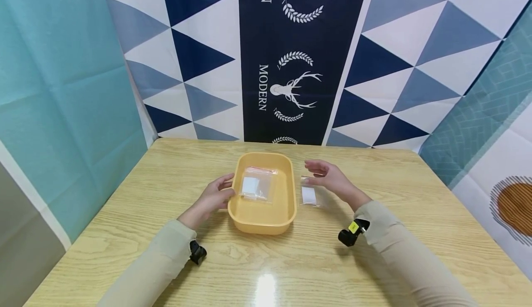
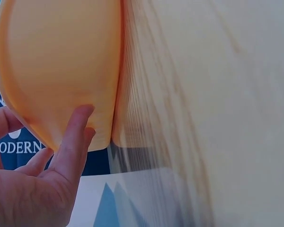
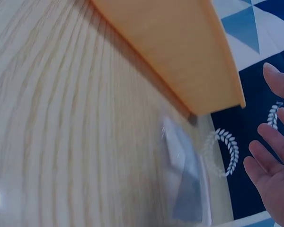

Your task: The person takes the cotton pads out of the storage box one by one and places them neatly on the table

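Observation:
My left hand (image 1: 212, 199) is at the left side of a yellow-orange plastic tray (image 1: 262, 228), fingertips at its rim. In the left wrist view, loosely extended fingers (image 2: 75, 127) rest along the tray's outer wall. Inside the tray lies clear zip bag material (image 1: 266, 184) with a red closure strip and a white label (image 1: 250, 185). To the right of the tray, another clear zip bag (image 1: 308, 196) with a white patch lies on the table. Close over its far end hovers my right hand (image 1: 332, 180), fingers spread and holding nothing.
Everything sits on a light wood-grain table (image 1: 199, 274). Behind it hangs a patterned cloth (image 1: 287, 67) with triangles and deer prints; a teal cloth (image 1: 66, 90) hangs at the left. Each forearm carries a small black wrist camera (image 1: 348, 237).

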Motion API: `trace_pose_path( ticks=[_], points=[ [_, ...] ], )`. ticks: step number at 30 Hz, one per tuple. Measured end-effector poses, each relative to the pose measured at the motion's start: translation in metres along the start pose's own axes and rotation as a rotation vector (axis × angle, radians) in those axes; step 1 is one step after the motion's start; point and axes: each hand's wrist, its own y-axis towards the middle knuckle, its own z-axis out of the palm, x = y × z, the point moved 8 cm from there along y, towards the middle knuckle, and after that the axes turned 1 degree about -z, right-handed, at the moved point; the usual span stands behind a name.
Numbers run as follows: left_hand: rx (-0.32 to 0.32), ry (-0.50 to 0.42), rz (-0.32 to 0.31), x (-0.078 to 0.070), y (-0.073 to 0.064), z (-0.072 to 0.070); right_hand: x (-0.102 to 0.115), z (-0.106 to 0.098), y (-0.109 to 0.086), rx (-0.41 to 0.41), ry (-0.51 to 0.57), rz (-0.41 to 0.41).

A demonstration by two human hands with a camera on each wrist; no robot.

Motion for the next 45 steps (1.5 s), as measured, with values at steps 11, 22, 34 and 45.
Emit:
trace_pose_path(
  ticks=[11, 22, 34, 45],
  points=[
    [0.03, -0.012, 0.008, -0.004, -0.002, 0.002, 0.022, 0.01, 0.013, -0.042, 0.033, 0.047],
    [-0.008, 0.005, -0.004, -0.001, -0.002, -0.001, 0.045, 0.029, 0.03, -0.042, 0.081, 0.041],
    [-0.005, 0.021, -0.01, -0.001, -0.003, -0.001, 0.064, 0.052, 0.045, -0.031, 0.117, 0.039],
    [0.0, 0.015, -0.005, -0.002, -0.001, -0.001, 0.064, 0.065, 0.063, -0.077, 0.083, 0.042]
  ],
)
